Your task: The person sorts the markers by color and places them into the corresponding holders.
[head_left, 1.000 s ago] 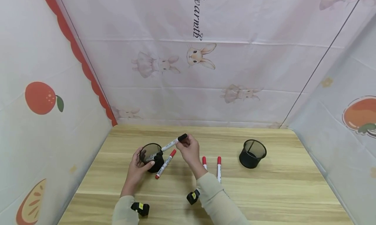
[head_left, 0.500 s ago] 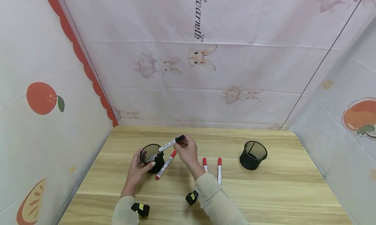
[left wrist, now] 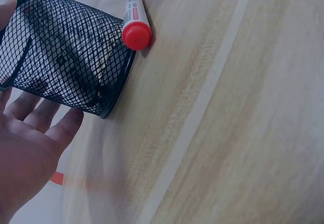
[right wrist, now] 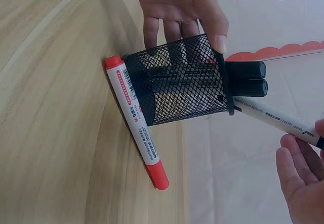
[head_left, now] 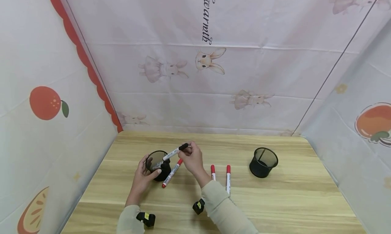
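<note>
My left hand (head_left: 143, 178) grips a black mesh pen holder (head_left: 165, 176), thumb at its rim and fingers round the far side. Two black-capped markers (right wrist: 247, 71) stand inside it, their caps poking above the rim. Between thumb and fingers, my right hand (head_left: 194, 161) pinches a white whiteboard marker (head_left: 171, 154) by its black-capped end. The marker slants down to the left, and its other end is right at the holder's rim. Beside the holder's base lies a red-capped whiteboard marker (right wrist: 135, 117) on the table.
A second black mesh pen holder (head_left: 259, 169) stands upright at the right of the wooden table (head_left: 293, 196). Two more red-capped markers, one left (head_left: 213, 173) and one right (head_left: 228, 179), lie near my right forearm, partly hidden by the sleeve. Printed cloth walls (head_left: 171, 108) enclose the table.
My right hand has moved a little left and down, bringing the black-capped marker's lower end to the rim of the held pen holder. My left hand has stayed in place.
</note>
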The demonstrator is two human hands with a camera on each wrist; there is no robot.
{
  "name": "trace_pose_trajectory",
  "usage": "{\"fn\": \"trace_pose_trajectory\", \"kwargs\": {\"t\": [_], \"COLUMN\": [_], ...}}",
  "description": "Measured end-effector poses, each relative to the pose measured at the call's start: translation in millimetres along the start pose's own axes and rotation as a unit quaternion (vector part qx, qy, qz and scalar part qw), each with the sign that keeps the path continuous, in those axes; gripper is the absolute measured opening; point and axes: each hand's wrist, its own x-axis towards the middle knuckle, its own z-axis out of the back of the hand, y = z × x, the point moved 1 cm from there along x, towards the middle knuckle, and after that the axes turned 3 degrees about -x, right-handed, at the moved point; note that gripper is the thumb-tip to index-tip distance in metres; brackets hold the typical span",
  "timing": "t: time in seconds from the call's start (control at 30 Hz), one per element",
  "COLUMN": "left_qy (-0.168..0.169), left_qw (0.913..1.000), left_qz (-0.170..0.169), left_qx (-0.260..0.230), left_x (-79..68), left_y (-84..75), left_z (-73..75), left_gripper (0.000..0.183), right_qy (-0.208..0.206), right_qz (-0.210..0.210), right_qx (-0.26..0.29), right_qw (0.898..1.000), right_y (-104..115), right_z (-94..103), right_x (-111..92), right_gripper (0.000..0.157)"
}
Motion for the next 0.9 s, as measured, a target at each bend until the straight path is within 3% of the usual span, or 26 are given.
{"fn": "trace_pose_trajectory", "kwargs": {"t": [0.37, 0.6, 0.9], "left_qy": [0.000, 0.002, -0.006], "left_qw": [1.0000, 0.9999, 1.0000], "left_qz": [-0.002, 0.004, -0.001], "left_qx": [0.005, -0.014, 0.000], "left_x": [1.0, -7.4, 0.7], "left_y": [0.1, -23.3, 0.8], "left_z": [0.2, -4.0, 0.1], "left_gripper": [0.084, 0.083, 0.083], "right_qy": [0.006, 0.013, 0.030], "right_qz": [0.016, 0.029, 0.017], "right_qx": [-0.042, -0.052, -0.086], "right_qw": [0.999, 0.998, 0.996], "right_y": [-5, -32, -41], "right_z": [-5.9, -13.8, -17.4], "right_x": [0, 9, 14], "right_gripper": [0.017, 0.019, 0.019]}}
